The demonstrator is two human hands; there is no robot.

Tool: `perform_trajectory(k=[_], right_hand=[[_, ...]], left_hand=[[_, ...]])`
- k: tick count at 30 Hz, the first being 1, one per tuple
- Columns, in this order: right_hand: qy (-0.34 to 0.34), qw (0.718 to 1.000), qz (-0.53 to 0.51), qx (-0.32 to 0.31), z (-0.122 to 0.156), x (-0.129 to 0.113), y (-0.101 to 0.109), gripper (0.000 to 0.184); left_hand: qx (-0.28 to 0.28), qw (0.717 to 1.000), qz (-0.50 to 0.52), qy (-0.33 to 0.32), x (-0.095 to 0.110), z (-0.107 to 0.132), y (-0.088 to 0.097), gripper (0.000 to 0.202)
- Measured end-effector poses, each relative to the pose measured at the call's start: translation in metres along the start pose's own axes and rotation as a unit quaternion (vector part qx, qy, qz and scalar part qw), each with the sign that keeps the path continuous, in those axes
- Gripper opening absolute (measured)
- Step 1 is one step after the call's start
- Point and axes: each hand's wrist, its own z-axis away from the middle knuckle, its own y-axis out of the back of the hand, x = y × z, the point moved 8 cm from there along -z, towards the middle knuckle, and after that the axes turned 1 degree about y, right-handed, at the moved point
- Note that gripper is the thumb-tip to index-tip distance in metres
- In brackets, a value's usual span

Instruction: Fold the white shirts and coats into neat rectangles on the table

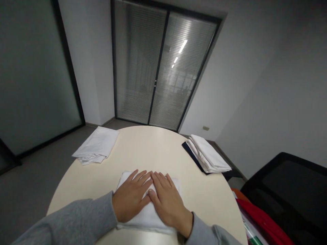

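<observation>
Left hand [130, 200], right hand [167, 202], flat, touching, on folded cloth [150, 217], long axis unclear

Both hands lie flat, fingers spread, side by side on a folded white cloth [149, 217] at the near edge of a round cream table [150, 149]. The left hand [131, 197] and right hand [167, 200] touch at the thumbs. On the far left of the table sits a stack of white cloths [97, 146]. On the far right, another white stack [209, 153] rests on a dark folded piece [190, 151]. A black chair [288, 190] stands at the right.
</observation>
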Motion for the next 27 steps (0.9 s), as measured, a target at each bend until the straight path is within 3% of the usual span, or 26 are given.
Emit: perform_trajectory(k=[4, 14, 17, 21, 27], right_hand=[[-0.023, 0.999, 0.029, -0.02, 0.012, 0.017, -0.02, 0.065], [-0.063, 0.996, 0.057, 0.004, 0.025, 0.022, -0.015, 0.069], [-0.012, 0.998, 0.062, 0.028, 0.029, 0.004, -0.005, 0.066], [0.107, 0.993, 0.037, -0.027, 0.033, -0.028, -0.007, 0.069], [0.118, 0.991, 0.015, -0.056, 0.032, -0.035, -0.012, 0.072]], left_hand=[[-0.004, 1.0, 0.013, -0.007, -0.007, 0.006, -0.004, 0.056], [0.045, 0.997, -0.002, 0.055, -0.065, 0.035, -0.001, 0.062], [0.062, 0.997, -0.009, 0.051, -0.073, 0.04, -0.004, 0.061], [0.086, 0.994, -0.024, 0.066, -0.075, 0.039, -0.007, 0.058], [0.129, 0.991, -0.027, 0.033, -0.06, 0.037, 0.008, 0.052]])
